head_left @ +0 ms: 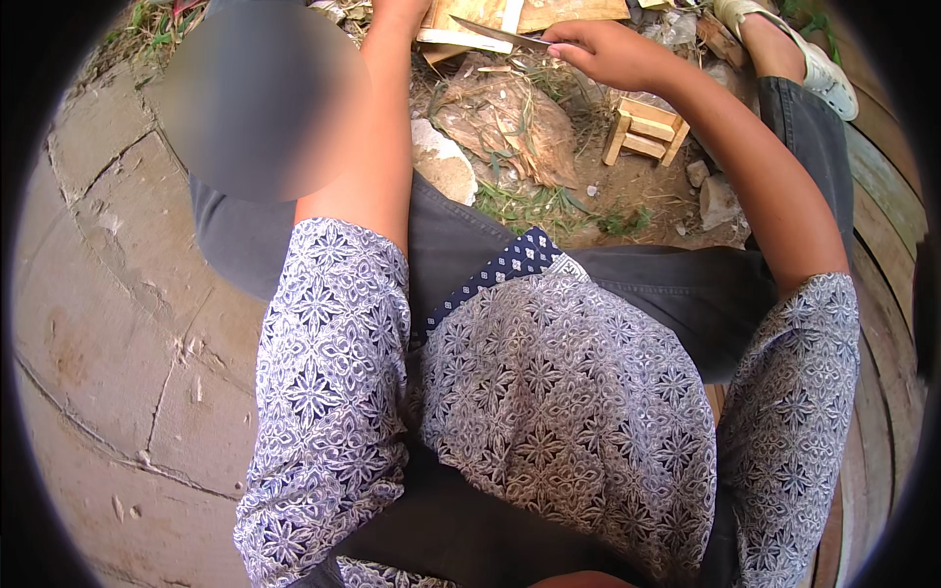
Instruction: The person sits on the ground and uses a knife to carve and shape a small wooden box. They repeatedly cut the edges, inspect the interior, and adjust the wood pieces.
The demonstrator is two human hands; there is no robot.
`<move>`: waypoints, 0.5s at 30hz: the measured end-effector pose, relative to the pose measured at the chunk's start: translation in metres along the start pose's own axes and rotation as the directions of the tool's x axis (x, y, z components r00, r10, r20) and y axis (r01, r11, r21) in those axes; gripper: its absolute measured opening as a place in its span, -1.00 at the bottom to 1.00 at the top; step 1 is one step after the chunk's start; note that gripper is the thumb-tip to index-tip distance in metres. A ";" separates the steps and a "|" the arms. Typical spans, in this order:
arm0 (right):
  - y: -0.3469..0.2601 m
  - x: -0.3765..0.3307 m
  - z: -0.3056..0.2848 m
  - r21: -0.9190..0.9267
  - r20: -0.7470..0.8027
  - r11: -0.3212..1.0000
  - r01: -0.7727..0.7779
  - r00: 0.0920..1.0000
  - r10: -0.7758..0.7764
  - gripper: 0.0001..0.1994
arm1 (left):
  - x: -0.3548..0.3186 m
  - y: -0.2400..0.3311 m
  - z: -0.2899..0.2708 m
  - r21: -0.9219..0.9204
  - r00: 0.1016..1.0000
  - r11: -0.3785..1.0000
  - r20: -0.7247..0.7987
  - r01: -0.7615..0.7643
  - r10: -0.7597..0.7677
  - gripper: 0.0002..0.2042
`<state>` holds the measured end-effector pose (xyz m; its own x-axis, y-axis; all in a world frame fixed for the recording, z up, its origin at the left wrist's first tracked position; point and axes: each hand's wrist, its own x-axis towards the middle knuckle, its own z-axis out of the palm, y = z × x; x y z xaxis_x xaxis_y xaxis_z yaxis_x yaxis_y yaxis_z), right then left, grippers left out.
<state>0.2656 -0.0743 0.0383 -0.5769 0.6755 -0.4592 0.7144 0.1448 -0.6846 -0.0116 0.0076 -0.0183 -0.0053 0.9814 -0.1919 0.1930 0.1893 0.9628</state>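
Observation:
My right hand [613,57] is closed around the handle of a knife [498,34]. Its dark blade points to the left, over a narrow pale strip of wood [464,40]. At the top edge, only the wrist and a bit of my left hand [400,10] show. Its fingers lie outside the picture, so anything it grips is hidden. Beyond the blade lie flat pieces of light wood [569,12]. Just below my right wrist, a small slatted wooden frame [647,132], shaped like a tiny stool, sits on the soil.
A weathered flat slab [510,122] and a broken whitish chunk [443,162] lie between my legs, among grass and shavings. Stones [720,201] sit near my right leg. Cracked paving [127,323] spreads at left; wooden planks [887,206] run along the right.

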 end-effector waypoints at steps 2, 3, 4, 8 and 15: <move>0.010 0.000 0.010 -0.003 -0.048 0.999 0.049 0.998 -0.049 -0.61 | -0.001 0.000 0.001 -0.027 1.000 1.000 0.009 0.003 -0.003 -0.75; 0.008 0.002 0.011 -0.005 -0.068 0.997 0.078 0.995 -0.078 -0.61 | -0.003 0.001 0.000 -0.039 1.000 0.999 0.009 0.007 -0.006 -0.75; 0.007 0.003 0.009 0.037 -0.009 0.999 0.037 0.999 -0.037 -0.60 | -0.003 0.003 -0.001 -0.028 1.000 1.000 0.000 0.013 -0.013 -0.75; 0.007 0.003 -0.002 0.300 0.232 0.940 -0.162 0.968 0.093 -0.60 | -0.004 0.010 0.001 -0.002 0.999 0.999 -0.015 0.050 -0.050 -0.75; -0.031 -0.009 -0.025 0.397 0.316 0.850 -0.347 0.921 0.229 -0.61 | 0.004 -0.006 -0.006 0.086 0.998 0.996 0.054 0.018 -0.023 -0.73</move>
<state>0.2588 -0.0674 0.0776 -0.4930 0.4268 -0.7582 0.6502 -0.3983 -0.6470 -0.0185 0.0106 -0.0233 0.0431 0.9736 -0.2241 0.2770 0.2039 0.9390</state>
